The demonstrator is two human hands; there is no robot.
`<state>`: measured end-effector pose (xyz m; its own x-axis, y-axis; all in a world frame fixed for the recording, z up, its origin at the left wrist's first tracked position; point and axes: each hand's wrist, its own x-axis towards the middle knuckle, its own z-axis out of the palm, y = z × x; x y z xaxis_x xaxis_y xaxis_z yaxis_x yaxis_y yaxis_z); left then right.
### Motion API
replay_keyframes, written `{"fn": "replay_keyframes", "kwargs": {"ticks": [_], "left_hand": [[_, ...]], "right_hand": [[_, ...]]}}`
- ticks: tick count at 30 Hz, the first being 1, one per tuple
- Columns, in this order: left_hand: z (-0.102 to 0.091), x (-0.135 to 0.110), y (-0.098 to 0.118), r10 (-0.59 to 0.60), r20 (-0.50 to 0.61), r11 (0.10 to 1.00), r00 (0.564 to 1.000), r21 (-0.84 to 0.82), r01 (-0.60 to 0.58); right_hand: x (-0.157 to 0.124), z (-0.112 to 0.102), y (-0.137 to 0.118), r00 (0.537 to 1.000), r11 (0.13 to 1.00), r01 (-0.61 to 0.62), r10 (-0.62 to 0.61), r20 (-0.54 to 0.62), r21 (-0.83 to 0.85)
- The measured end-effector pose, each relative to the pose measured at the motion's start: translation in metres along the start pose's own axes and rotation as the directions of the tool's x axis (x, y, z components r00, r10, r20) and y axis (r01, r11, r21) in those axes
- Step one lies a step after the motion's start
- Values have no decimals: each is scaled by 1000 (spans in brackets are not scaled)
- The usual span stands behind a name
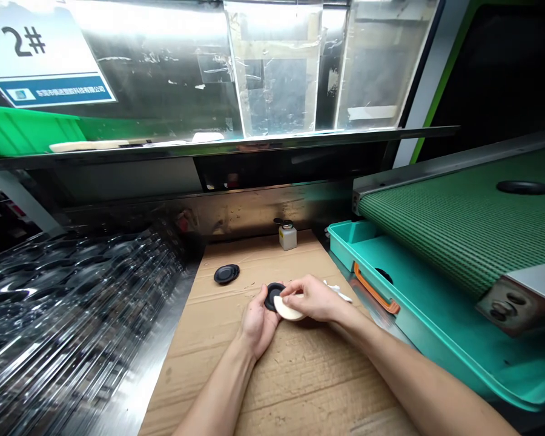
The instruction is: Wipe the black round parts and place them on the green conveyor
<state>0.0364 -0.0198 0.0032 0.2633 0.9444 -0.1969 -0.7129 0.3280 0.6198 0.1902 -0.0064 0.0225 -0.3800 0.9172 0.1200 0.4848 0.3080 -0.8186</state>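
Note:
My left hand [255, 324] grips a small round black plastic disc [272, 295] with a raised rim, above the cardboard. Pinched in my right hand [315, 298] is a flat cream-white round pad [289, 311], which overlaps the lower right part of the disc. Whether the pad presses on the disc I cannot tell. To the left, a pair of similar black discs [226, 274] lie overlapping on the cardboard sheet [200, 363]. Some small white pieces [340, 293] lie partly behind my right wrist.
A small white bottle [287, 236] with a dark cap stands at the cardboard's far edge. Clear plastic trays [63, 303] are stacked on the left. On the right, a teal bin [436, 303] sits beneath a green conveyor belt [458, 206] carrying black rings. A metal shelf [277, 143] crosses ahead.

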Motion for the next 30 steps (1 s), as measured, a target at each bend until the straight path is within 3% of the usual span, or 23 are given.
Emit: {"fn": "replay_keyframes", "kwargs": {"ticks": [3,7,11,13,15,17,21,24,28,30], "left_hand": [[1,1,0,15,-38,1000,999,10,-15],[1,2,-1,21,-36,1000,999,11,-21],[-2,2,-1,24,-22,1000,999,0,-24],[-3,3,-1,26,-27,1000,999,-13,-27],[-3,3,-1,29,-34,999,999,-29,-30],[-3,4,-1,30,-50,999,998,-34,-31],[-1,4,0,31,-52,999,998,-34,-32],[-1,4,0,25,-53,999,998,-23,-26],[-1,4,1,17,-54,1000,998,-12,-18],[-2,4,3,16,-49,1000,999,-17,-16]], "right_hand": [[0,-4,1,992,998,-8,0,-127,-60],[-4,3,-7,989,983,120,-130,-67,-139],[-3,20,-16,949,931,40,-148,-277,-362],[0,26,-16,953,906,71,-186,-239,-418],[3,28,-13,955,893,15,-147,-259,-450],[5,25,-9,948,886,-55,-98,-302,-460],[1,23,-5,963,908,58,-160,-215,-415],[-1,27,-7,953,917,-13,-110,-282,-399],[2,31,-7,957,922,50,-153,-244,-383],[4,27,-3,941,927,0,-126,-313,-374]]}}
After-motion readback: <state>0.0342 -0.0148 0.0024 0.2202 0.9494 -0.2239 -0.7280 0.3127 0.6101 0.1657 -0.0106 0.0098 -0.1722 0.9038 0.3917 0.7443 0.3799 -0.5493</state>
